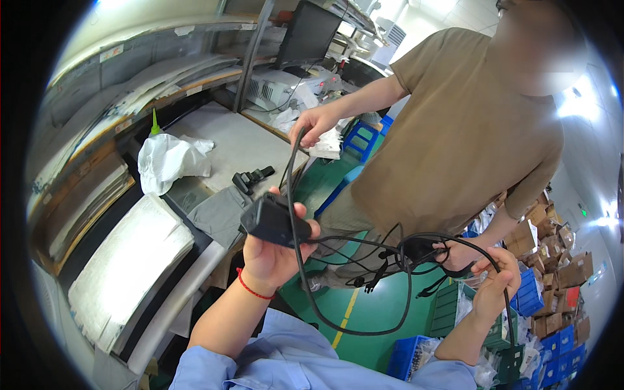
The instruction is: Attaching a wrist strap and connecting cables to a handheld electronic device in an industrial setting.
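Note:
My left hand [265, 260], with a red cord round its wrist, grips a black box-shaped device [276, 220] from below, fingers bent round it. From the device's side a black cable [364, 333] runs off and hangs in a wide loop. Off to the right, my right hand [497, 289] pinches another stretch of that dark cabling, whose end drops past the wrist. Facing me, a person in a brown T-shirt [442, 143] holds the top of the loop in one hand [315, 123]. Their other hand [460, 255] clasps a black item with tangled cords and straps, partly hidden.
A workbench [221, 133] at left bears a crumpled white cloth [172, 162], a black strapped item [252, 179] and a green-tipped bottle [155, 123]. White sheets [130, 260] lie nearer. A monitor [309, 36] stands behind. Blue bins [409, 357] and cardboard boxes [575, 270] fill the right.

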`<action>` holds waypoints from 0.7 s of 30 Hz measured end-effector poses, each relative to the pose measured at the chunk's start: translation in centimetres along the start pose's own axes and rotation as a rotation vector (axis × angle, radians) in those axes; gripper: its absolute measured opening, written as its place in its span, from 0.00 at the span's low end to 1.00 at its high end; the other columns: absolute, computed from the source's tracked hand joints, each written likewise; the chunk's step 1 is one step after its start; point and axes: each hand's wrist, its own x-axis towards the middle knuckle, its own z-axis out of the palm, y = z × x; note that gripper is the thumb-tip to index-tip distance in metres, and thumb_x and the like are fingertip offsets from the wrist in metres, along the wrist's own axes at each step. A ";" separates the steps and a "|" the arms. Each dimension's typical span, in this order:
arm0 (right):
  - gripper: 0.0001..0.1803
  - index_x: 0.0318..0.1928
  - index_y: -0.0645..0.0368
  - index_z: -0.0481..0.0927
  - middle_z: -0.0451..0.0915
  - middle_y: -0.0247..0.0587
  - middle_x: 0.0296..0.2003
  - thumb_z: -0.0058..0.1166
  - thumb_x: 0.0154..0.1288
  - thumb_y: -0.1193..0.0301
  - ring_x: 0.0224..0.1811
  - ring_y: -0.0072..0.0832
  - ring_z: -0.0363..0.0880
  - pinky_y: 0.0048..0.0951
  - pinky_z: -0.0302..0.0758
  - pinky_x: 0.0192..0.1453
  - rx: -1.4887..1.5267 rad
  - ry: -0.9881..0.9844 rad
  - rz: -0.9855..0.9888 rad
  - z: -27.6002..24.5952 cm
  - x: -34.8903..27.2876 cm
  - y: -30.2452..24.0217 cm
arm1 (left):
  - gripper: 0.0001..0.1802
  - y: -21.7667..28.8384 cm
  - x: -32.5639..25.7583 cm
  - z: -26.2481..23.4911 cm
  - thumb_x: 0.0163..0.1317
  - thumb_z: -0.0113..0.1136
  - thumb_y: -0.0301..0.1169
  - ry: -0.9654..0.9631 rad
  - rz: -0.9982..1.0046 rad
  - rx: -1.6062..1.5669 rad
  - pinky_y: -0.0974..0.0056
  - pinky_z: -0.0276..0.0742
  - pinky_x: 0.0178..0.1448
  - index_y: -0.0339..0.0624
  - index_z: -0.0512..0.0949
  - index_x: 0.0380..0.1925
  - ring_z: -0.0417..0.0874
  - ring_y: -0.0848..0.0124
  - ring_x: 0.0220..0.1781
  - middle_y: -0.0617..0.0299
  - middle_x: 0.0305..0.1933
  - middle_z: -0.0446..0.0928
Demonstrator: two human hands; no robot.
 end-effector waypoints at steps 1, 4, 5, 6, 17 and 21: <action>0.35 0.44 0.68 0.77 0.78 0.43 0.27 0.46 0.67 0.42 0.28 0.27 0.78 0.23 0.72 0.29 0.049 -0.023 0.007 0.4 -0.3 0.1 | 0.33 -0.1 -0.6 -0.2 0.62 0.62 0.46 0.041 -0.034 -0.028 0.57 0.76 0.54 0.63 0.61 0.65 0.72 0.48 0.60 0.57 0.61 0.69; 0.33 0.47 0.69 0.75 0.77 0.47 0.34 0.44 0.69 0.45 0.31 0.30 0.78 0.24 0.74 0.29 0.068 -0.192 -0.084 2.0 -0.2 -0.2 | 0.34 -0.7 -2.8 -1.3 0.59 0.65 0.42 0.162 -0.083 0.165 0.55 0.76 0.54 0.59 0.62 0.64 0.73 0.48 0.60 0.53 0.60 0.71; 0.33 0.49 0.69 0.75 0.78 0.51 0.37 0.46 0.68 0.45 0.33 0.34 0.80 0.24 0.75 0.31 0.087 -0.236 -0.062 2.2 -0.4 -0.1 | 0.35 -0.9 -3.4 -1.6 0.58 0.67 0.41 0.186 -0.089 0.163 0.54 0.75 0.55 0.56 0.63 0.64 0.73 0.47 0.61 0.51 0.60 0.71; 0.33 0.49 0.69 0.75 0.78 0.51 0.37 0.46 0.68 0.45 0.33 0.34 0.80 0.24 0.75 0.31 0.094 -0.242 -0.058 2.8 -0.5 -0.1 | 0.35 -1.0 -4.0 -1.8 0.58 0.67 0.41 0.195 -0.085 0.168 0.54 0.75 0.55 0.56 0.63 0.64 0.73 0.47 0.61 0.51 0.60 0.71; 0.43 0.61 0.73 0.65 0.80 0.51 0.46 0.51 0.64 0.44 0.45 0.34 0.81 0.30 0.77 0.45 0.203 -0.312 0.101 6.9 -0.4 0.9 | 0.26 -2.9 -7.6 -5.0 0.71 0.47 0.48 0.779 -0.133 0.100 0.65 0.77 0.52 0.41 0.69 0.60 0.77 0.64 0.57 0.58 0.56 0.75; 0.45 0.60 0.69 0.68 0.75 0.51 0.53 0.60 0.56 0.43 0.54 0.38 0.76 0.37 0.69 0.59 0.204 -0.459 0.231 8.3 -1.2 1.7 | 0.26 -3.4 -7.5 -4.5 0.72 0.44 0.49 0.836 -0.085 0.113 0.69 0.78 0.46 0.41 0.70 0.58 0.79 0.69 0.50 0.60 0.54 0.76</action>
